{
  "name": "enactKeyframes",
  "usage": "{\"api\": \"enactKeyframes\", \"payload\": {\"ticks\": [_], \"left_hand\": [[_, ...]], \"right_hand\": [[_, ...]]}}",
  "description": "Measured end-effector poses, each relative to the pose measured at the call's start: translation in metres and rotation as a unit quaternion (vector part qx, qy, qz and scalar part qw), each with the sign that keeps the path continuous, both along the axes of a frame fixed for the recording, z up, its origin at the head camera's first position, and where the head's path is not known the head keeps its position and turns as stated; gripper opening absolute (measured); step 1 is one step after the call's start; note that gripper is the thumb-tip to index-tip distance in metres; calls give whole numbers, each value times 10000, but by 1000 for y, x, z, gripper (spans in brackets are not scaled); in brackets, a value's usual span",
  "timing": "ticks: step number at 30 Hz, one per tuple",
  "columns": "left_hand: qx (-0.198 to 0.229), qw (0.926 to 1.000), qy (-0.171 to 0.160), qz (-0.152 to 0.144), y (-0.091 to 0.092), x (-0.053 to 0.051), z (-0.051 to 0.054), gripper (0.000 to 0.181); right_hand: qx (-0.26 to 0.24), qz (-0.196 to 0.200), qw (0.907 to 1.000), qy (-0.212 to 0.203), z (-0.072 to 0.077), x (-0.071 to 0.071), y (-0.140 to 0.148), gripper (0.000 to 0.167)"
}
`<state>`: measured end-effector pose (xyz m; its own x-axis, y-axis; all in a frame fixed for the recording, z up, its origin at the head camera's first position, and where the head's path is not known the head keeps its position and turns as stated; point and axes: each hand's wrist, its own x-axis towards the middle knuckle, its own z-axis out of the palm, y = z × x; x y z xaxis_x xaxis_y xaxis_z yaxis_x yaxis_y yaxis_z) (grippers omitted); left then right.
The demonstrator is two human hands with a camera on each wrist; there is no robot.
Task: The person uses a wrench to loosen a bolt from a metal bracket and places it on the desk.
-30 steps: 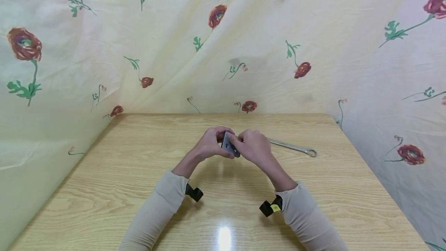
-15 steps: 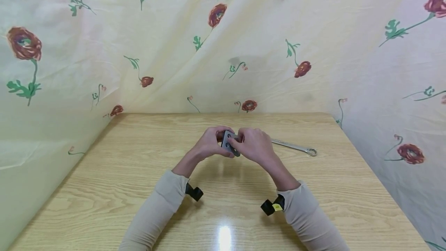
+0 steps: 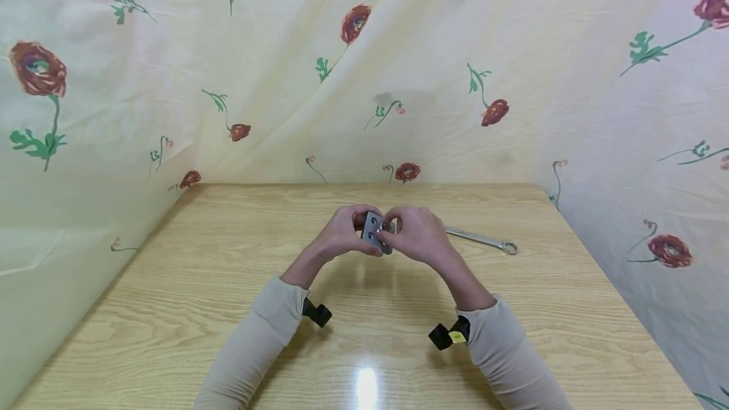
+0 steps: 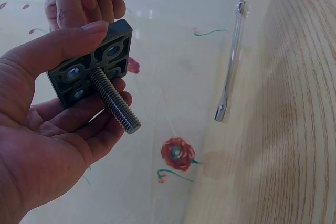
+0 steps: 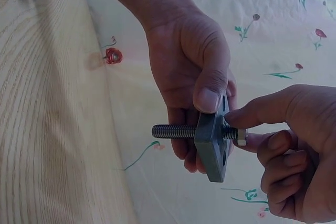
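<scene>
My left hand (image 3: 340, 233) grips a grey square plate (image 3: 369, 226) with corner holes by its edges, above the table. Through the plate's middle runs a threaded bolt (image 4: 116, 102), its long shank sticking out from the ribbed side. In the right wrist view, the bolt's hex head (image 5: 242, 137) stands a short way off the flat side, with some thread showing between. My right hand (image 3: 418, 233) has its thumb and index finger at this head end, pinching it; its other fingers are curled in. In the left wrist view, the right hand is partly hidden behind the plate.
A combination wrench (image 3: 481, 240) lies on the wooden table (image 3: 228, 334) just right of my right hand, its near part hidden behind that hand. Flower-patterned cloth (image 3: 285, 81) hangs at the back and sides of the table.
My right thumb and fingers have shifted right across the plate, and the bolt head now shows between them. My left hand and the plate stay nearly still.
</scene>
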<state>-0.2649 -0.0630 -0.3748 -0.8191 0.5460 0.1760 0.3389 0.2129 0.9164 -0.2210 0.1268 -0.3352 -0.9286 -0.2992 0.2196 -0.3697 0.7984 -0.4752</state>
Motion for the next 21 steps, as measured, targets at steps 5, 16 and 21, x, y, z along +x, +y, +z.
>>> {"api": "enactKeyframes", "payload": {"ticks": [5, 16, 21], "left_hand": [[-7, 10000, -10, -20, 0, 0, 0, 60], [-6, 10000, 12, -62, 0, 1, 0, 59], [0, 10000, -28, -84, 0, 1, 1, 60]], "right_hand": [[-186, 259, 9995, 63, 1, 1, 1, 24], [-668, 429, 9968, -20, -2, -2, 3, 30], [-861, 454, 9953, -22, -3, -4, 3, 31]]}}
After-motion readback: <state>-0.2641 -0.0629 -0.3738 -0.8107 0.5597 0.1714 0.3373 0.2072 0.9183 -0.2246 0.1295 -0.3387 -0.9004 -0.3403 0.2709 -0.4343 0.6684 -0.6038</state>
